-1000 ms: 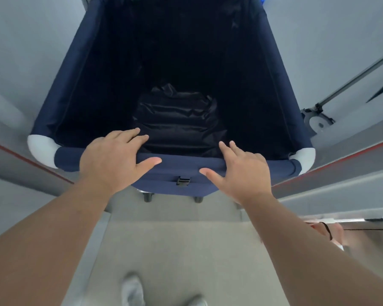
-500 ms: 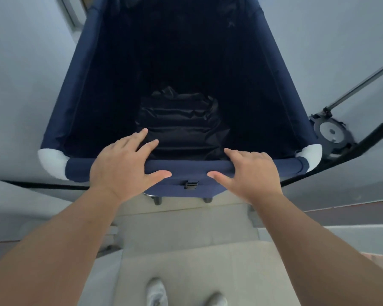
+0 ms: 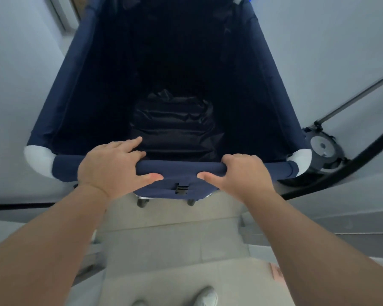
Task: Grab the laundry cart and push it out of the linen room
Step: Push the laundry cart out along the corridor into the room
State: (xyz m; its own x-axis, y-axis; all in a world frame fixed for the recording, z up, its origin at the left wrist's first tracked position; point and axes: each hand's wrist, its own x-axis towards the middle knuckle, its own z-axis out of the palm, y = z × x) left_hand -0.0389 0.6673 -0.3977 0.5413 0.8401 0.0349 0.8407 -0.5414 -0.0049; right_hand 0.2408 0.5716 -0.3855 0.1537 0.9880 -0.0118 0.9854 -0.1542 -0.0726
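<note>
A navy fabric laundry cart (image 3: 60, 89) with white corner caps fills the middle of the view, its near rim bar right in front of me. My left hand (image 3: 111, 165) wraps the rim left of centre, fingers over the top and thumb below. My right hand (image 3: 243, 173) grips the same bar right of centre, fingers curled over it. A crumpled black bag (image 3: 175, 129) lies at the cart's bottom. A black buckle (image 3: 181, 189) hangs under the bar between my hands, and two small castors (image 3: 143, 203) show below.
Pale walls stand close on both sides of the cart. At the right, a round grey fitting (image 3: 323, 149) with a slanted metal rod (image 3: 358, 96) and a dark curved bar (image 3: 349, 171) sits beside the cart's corner. Pale tiled floor (image 3: 175, 244) lies beneath me, my shoe (image 3: 206, 297) visible.
The cart has rolled forward with me along the narrow passage. My right hand's fingers have curled over the rim bar, and the round fitting on the right has drawn nearer.
</note>
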